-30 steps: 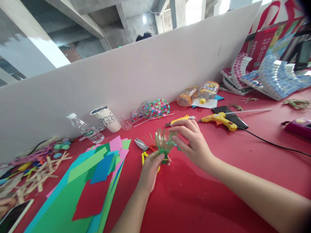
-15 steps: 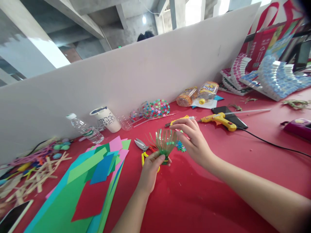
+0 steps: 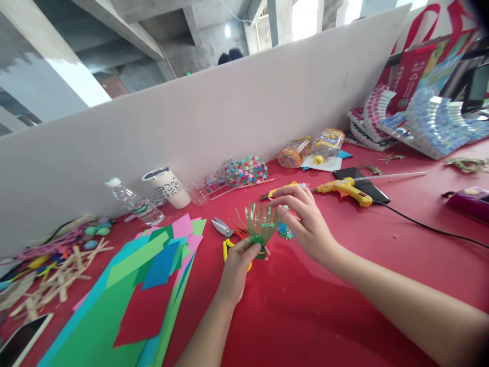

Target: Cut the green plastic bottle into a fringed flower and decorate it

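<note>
Left hand point(image 3: 240, 261) is closed on fringed green plastic point(image 3: 260, 238); right hand point(image 3: 305, 216) is held beside it, grip unclear. Scissors point(image 3: 224, 230) are partly covered; capped bottle point(image 3: 139, 206) is placed far left.

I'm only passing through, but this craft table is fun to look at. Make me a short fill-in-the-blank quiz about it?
1. The left hand grips a fringed plastic piece coloured ____.
2. The glue gun trails a cord coloured ____.
3. The multicoloured bits near the white wall are shaped like ____.
4. To the wearer, the coloured sheets lie on the ____ side.

Missing words: green; black; stars; left.
</note>
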Demonstrator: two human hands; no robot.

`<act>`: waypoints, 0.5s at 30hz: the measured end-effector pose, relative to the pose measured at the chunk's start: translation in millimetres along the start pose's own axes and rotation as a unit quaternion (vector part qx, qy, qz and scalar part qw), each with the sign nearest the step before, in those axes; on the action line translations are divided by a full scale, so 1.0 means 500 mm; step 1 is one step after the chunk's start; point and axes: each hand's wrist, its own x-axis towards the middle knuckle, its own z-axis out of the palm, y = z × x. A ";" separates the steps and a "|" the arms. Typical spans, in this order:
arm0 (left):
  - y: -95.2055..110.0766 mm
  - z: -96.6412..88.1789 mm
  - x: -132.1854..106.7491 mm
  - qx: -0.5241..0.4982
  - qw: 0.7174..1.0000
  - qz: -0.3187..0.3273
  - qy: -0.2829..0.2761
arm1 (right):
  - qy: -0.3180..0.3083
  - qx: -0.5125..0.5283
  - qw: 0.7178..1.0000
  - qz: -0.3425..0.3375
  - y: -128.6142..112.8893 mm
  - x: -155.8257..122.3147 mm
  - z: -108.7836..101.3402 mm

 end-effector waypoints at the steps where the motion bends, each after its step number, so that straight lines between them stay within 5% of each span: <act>1: 0.000 0.000 0.000 0.000 1.000 0.000 0.004 | 0.001 0.003 1.000 -0.005 -0.004 0.000 -0.002; 9: 0.002 -0.001 0.004 -0.019 0.998 0.008 0.059 | -0.033 0.049 0.996 -0.070 -0.032 -0.008 -0.007; 15: -0.001 0.001 0.004 -0.056 0.997 0.003 0.051 | -0.092 0.064 0.993 -0.046 -0.024 -0.011 0.012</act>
